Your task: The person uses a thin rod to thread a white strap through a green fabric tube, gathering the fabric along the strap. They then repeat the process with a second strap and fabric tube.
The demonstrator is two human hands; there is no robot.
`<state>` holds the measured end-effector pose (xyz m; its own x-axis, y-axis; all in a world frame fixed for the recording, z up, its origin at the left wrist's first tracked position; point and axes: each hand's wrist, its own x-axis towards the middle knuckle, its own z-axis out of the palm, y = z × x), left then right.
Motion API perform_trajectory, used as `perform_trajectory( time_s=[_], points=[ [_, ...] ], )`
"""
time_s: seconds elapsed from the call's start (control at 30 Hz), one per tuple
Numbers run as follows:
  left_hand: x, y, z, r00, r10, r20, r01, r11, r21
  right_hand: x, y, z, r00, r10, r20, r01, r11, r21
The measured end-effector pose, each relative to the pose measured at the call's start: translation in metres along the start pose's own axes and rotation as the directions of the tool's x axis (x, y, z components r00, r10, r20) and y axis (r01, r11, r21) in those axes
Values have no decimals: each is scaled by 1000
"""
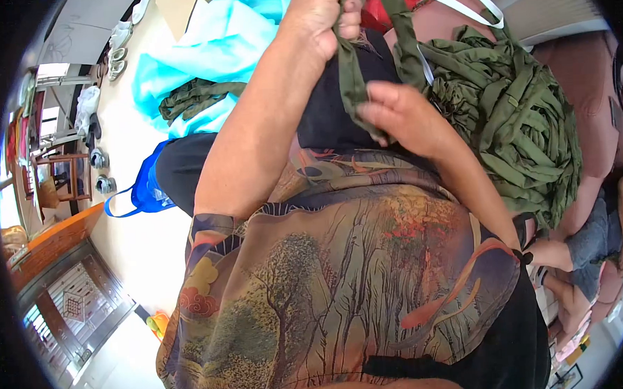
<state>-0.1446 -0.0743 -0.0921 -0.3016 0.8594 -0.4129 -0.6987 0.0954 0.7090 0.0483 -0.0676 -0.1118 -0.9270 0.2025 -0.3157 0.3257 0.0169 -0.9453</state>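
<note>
Left hand (318,20): closed in a fist around the green strap (351,74), near the top of the view, thumb folded over the fabric.
Right hand (402,117): lower and just to the right of the left, fingers pinched on the same strap; the fingertips point left toward the strap's hanging part.
Hands together or apart: near each other but not touching; each clamps the strap at its own spot, left high, right low.
Strap: a flat olive-green band of cloth, held between the two hands and in front of the person's chest.
Long axis: the held stretch runs nearly up and down in the view, from the left fist down to the right fingers. A second length (405,37) of the same green rises beside it and bends right toward the pile.
Direction to the pile: the pile (516,116) of green straps lies to the right of both hands, heaped loosely on a reddish seat (584,64).
Nearer hand: the right hand is nearer the pile, just beside its left edge; the left hand is farther off and higher.
White band (463,3): a thin white loop lies at the top of the pile, above the right hand.
Shirt (343,276): printed with trees, fills the lower view below both forearms.
Floor side: a blue cloth (208,46) with a smaller green bundle (196,99) on it lies well apart to the left, and a blue bag (144,188) below that.
Other person: bare legs (579,266) show at the right edge, below the pile.
</note>
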Motion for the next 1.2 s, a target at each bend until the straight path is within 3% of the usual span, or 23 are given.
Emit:
perform_trajectory(
  time_s=[0.03, 0.07, 0.13, 0.27, 0.33, 0.4, 0.47, 0.53, 0.57, 0.67, 0.7, 0.9, 1.0, 1.03, 1.07, 1.13, 1.2],
  points=[
    [1, 6, -5, 1000, 7, -9, -7, 1000, -1, -9, 2, 2, 1000, 20, 5, -20, 1000, 7],
    [2, 10, -11, 1000, 14, -23, -14, 1000, -4, -18, 2, 0, 991, -84, -100, 53, 960, -274],
    [4, 14, -20, 999, -1, -36, 1, 1000, -16, -37, 2, -8, 919, -344, -193, 85, 649, -756],
    [22, 34, -51, 998, -21, -57, 15, 994, -106, -78, 12, -25, 931, -322, -172, -18, 429, -903],
    [19, 39, -64, 994, -92, 65, 92, 996, 13, -84, 13, -24, 921, -346, -177, -44, 358, -933],
    [19, 12, -52, 978, -105, 180, 74, 982, 171, -72, 15, -26, 904, -366, -221, 7, 531, -847],
    [-14, -8, -22, 995, -79, 55, 67, 978, 195, -62, 10, -24, 868, -386, -311, 51, 694, -719],
    [-23, -27, -17, 993, -13, 113, 5, 998, 68, -49, -4, -16, 811, -396, -430, 116, 830, -546],
    [-29, -33, -9, 999, 35, 24, -37, 996, 80, -40, -5, -10, 761, -413, -501, 142, 859, -493],
    [-39, -53, 7, 991, 99, -91, -103, 994, -42, -24, -4, 2, 790, -223, -571, 88, 963, -255],
    [-41, -56, 13, 990, 112, -83, -120, 988, -98, -17, 1, 6, 768, -266, -582, 154, 960, -236],
    [-47, -64, 42, 983, 185, 3, -179, 957, -227, -24, -22, 5, 759, -197, -620, 45, 967, -252],
    [-50, -59, 60, 963, 234, 134, -188, 939, -289, -32, -20, -6, 731, -184, -657, 127, 983, -133],
    [-49, -53, 67, 947, 257, 190, -190, 931, -313, -33, -24, -7, 717, -180, -674, 283, 958, 46],
    [-47, -48, 71, 929, 281, 241, -191, 922, -337, -38, -27, -16, 727, -168, -666, 312, 944, 103],
    [-29, -28, 82, 840, 409, 357, -326, 905, -272, -50, -47, -31, 711, -245, -659, 344, 939, 22],
    [-32, -8, 91, 857, 308, 413, -183, 932, -314, -56, -76, -40, 655, -351, -669, 373, 920, -118]
  ],
)
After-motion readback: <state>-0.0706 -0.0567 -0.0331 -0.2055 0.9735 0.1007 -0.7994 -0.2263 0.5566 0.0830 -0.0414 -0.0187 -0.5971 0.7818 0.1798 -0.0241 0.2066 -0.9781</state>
